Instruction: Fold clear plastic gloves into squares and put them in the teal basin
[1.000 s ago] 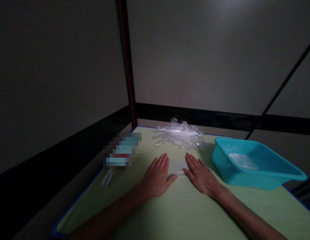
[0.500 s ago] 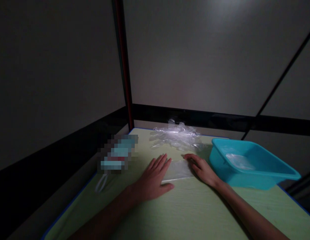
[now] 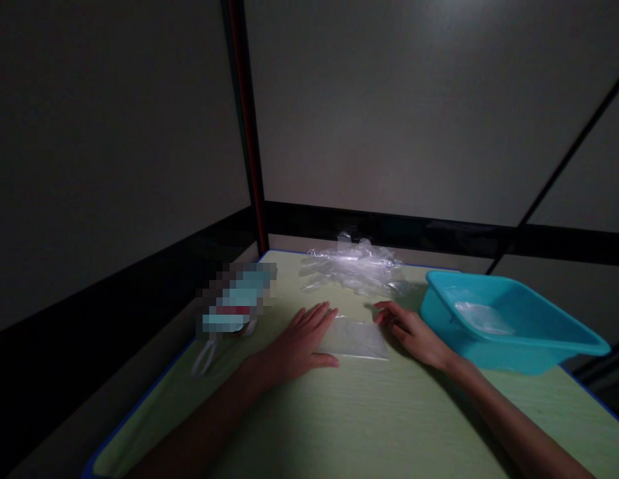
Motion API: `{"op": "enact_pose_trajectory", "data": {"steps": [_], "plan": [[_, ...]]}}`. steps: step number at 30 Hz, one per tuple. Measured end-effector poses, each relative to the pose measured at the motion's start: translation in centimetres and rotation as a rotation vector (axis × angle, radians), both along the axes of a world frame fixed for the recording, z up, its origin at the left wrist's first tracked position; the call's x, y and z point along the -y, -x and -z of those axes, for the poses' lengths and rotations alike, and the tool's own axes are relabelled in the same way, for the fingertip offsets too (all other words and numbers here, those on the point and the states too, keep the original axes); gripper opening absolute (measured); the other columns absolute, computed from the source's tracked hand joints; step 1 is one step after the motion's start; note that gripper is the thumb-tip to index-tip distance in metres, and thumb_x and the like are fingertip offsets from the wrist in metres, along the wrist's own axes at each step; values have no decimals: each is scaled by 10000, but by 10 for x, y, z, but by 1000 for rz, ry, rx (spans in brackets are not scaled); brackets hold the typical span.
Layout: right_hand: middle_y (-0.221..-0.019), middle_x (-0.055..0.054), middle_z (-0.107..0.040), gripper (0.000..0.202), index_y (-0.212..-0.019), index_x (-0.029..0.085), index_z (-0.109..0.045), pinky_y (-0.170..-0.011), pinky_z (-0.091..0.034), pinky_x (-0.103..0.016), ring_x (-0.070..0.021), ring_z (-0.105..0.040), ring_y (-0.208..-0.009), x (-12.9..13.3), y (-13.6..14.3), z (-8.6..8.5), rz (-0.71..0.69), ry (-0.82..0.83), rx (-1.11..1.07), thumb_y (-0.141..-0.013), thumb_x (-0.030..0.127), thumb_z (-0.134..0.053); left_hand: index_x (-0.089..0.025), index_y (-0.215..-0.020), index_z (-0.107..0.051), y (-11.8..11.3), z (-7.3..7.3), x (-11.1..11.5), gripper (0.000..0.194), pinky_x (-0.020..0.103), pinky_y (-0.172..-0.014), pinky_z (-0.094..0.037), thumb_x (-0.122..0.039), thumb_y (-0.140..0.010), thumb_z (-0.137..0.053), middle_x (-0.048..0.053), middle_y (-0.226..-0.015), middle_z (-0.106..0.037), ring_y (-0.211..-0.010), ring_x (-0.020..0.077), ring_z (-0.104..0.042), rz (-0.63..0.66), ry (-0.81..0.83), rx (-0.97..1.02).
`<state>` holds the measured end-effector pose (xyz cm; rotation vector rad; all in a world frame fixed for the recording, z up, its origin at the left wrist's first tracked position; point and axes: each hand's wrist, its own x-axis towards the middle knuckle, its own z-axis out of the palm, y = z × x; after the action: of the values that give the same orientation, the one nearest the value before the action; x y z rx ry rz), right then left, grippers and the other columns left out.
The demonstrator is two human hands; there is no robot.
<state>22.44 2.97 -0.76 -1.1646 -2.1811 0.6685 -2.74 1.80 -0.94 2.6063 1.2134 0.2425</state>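
Observation:
A thin piece of clear plastic [image 3: 357, 339], flat and roughly rectangular, lies on the pale green table [image 3: 369, 419]. My left hand [image 3: 302, 342] rests palm down over its left end, fingers stretched out and thumb apart. At the right end, my right hand [image 3: 407, 330] hovers just beside the plastic with loosely bent fingers and nothing visible in them. Behind both hands sits a crumpled heap of clear plastic film [image 3: 357, 266], with finger-like shapes that resemble disposable gloves.
To the right stands a turquoise basin [image 3: 494, 356] with a flat piece of clear plastic [image 3: 484, 318] inside. On the left lies a pixelated item [image 3: 237, 299] with a white loop [image 3: 204, 358]. Dark-striped walls [image 3: 389, 226] close off the back and left.
My right hand has moved slightly right, off the plastic, uncovering its right end. My left hand stays on the left end. The view has shifted slightly.

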Motion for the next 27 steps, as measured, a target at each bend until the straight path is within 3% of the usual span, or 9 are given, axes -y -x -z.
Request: {"op": "enact_pose_trajectory", "data": {"steps": [6,11,15,19,23,27], "plan": [[-851,-57,-550,156,-908,151,-445,-713,-414,-296,-161,-525,-800,7,-8,-11,-108,182,-34,-775,121,-371,-165,-1319,-142,8,0,-10,754,380,-1015,-95,-468,-737,-512,104,-1393,-156,-1278,199,-78,-73,-112,-83],[-837,-56,-523,78,-858,144,-453,-712,-418,-294,-154,-513,-809,17,-10,-21,-259,436,-124,-804,188,-416,-128,-1290,-228,12,6,-20,666,399,-1009,-145,-409,-759,-515,149,-1363,-229,-1259,234,-172,-249,-313,-120],[-869,-65,-540,83,-863,136,-469,-748,-415,-307,-155,-521,-845,29,2,-26,-373,527,-138,-809,188,-432,-98,-1251,-300,14,10,-27,553,407,-1003,-187,-304,-781,-508,178,-1332,-285,-1243,255,-216,-376,-430,-91],[-830,-46,-556,90,-868,139,-493,-691,-425,-276,-140,-527,-787,39,14,-31,-384,377,-41,-811,151,-425,-76,-1243,-311,11,12,-24,443,384,-1016,-193,-200,-826,-395,163,-1333,-289,-1251,223,-200,-368,-443,11],[-787,-27,-547,113,-821,154,-549,-669,-410,-257,-131,-515,-743,42,17,-36,-307,51,121,-817,157,-436,-73,-1271,-275,-4,8,-6,445,328,-1035,-171,-209,-848,-311,123,-1353,-267,-1259,162,-176,-196,-368,85],[-837,-30,-551,167,-842,166,-590,-698,-395,-242,-127,-512,-795,44,19,-37,-392,-121,259,-844,185,-424,-84,-1290,-255,-19,4,11,511,304,-1034,-161,-311,-842,-349,109,-1371,-228,-1264,157,-157,-45,-231,38]]}}
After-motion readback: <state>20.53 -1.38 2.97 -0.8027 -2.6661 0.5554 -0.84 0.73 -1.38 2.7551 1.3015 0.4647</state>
